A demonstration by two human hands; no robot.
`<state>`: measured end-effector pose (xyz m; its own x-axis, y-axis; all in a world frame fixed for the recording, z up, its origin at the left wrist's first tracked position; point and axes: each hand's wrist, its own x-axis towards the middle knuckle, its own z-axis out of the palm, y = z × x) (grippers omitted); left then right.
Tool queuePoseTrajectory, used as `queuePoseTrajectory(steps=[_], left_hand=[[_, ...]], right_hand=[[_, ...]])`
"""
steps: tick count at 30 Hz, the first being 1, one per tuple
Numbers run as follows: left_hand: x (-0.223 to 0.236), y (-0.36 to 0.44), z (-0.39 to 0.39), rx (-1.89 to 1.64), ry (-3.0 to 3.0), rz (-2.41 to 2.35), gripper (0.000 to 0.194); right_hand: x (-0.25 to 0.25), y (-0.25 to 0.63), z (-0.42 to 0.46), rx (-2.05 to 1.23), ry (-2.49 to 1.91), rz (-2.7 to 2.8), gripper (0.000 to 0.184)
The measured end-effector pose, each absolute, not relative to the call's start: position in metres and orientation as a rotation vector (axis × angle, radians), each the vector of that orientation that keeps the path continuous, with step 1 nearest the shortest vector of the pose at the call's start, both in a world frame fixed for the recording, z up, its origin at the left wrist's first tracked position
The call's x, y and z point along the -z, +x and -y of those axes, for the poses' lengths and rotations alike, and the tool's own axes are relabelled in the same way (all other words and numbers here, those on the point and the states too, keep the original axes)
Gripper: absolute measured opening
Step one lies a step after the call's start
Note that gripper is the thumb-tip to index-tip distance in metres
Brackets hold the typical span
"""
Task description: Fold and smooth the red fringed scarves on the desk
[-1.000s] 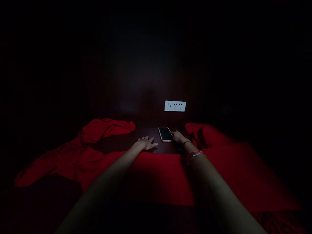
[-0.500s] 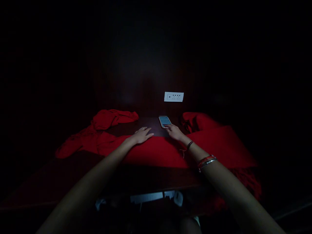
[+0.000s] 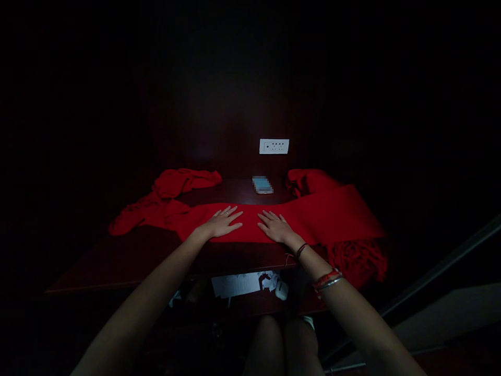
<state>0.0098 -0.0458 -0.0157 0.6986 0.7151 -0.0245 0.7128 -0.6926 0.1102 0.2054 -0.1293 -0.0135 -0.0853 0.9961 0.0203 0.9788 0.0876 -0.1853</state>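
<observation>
A long red scarf [image 3: 250, 223] with a fringed end stretches across the dark tabletop. My left hand [image 3: 224, 221] rests flat on its middle stretch, fingers spread and a ring on one of them. Facing it across a short gap, my right hand [image 3: 275, 226] also lies flat on the cloth with fingers apart. Bunched folds of the scarf are heaped at the left and back right, and the fringe [image 3: 358, 258] hangs over the front edge at right. Behind the hands lies a phone [image 3: 262, 185], its lit screen blurred out.
A white wall socket [image 3: 274, 147] is set in the dark wall behind the table [image 3: 129, 256]. Under the tabletop, white papers [image 3: 237, 284] and a small white case [image 3: 281, 290] lie on a shelf above my knees. The surroundings are very dark.
My right hand has left the phone and come back onto the scarf. My left hand has also drawn onto the cloth. The view has tilted down, showing more below the table.
</observation>
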Motion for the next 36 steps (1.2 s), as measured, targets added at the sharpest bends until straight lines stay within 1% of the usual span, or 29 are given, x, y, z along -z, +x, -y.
queuePoseTrajectory(steps=[3, 5, 8, 11, 15, 18, 24, 27, 30, 33, 36], left_hand=[[0.016, 0.009, 0.047, -0.053, 2.808, -1.151, 0.058], [0.017, 0.007, 0.046, -0.046, 2.815, -1.138, 0.057], [0.017, 0.005, 0.043, -0.021, 2.823, -1.134, 0.056], [0.016, 0.006, 0.042, -0.012, 2.834, -1.124, 0.056], [0.015, 0.010, 0.049, -0.091, 2.907, -1.061, 0.056], [0.017, 0.011, 0.053, -0.047, 2.918, -0.990, 0.056], [0.022, 0.006, 0.046, 0.042, 2.917, -0.949, 0.058], [0.022, 0.007, 0.046, 0.038, 2.903, -0.946, 0.058], [0.019, 0.011, 0.050, 0.016, 2.889, -0.925, 0.057], [0.013, 0.011, 0.051, -0.072, 2.907, -0.939, 0.052], [0.006, -0.003, 0.040, -0.369, 2.949, -1.200, 0.047]], right_hand=[[0.011, 0.201, 0.127, -0.126, -2.022, 2.120, 0.055], [0.012, 0.197, 0.128, -0.102, -1.974, 2.154, 0.055], [0.014, 0.203, 0.135, -0.170, -1.973, 2.253, 0.055], [0.014, 0.213, 0.144, -0.215, -2.027, 2.238, 0.058], [0.013, 0.211, 0.155, -0.153, -1.993, 2.170, 0.063], [0.016, 0.205, 0.163, -0.117, -1.934, 2.225, 0.061], [0.022, 0.234, 0.181, -0.136, -2.056, 2.212, 0.057], [0.018, 0.243, 0.188, -0.137, -2.104, 2.179, 0.058], [0.008, 0.233, 0.183, -0.093, -2.069, 2.142, 0.059], [0.000, 0.211, 0.167, -0.045, -1.976, 2.118, 0.058], [0.003, 0.197, 0.152, -0.124, -1.996, 2.160, 0.056]])
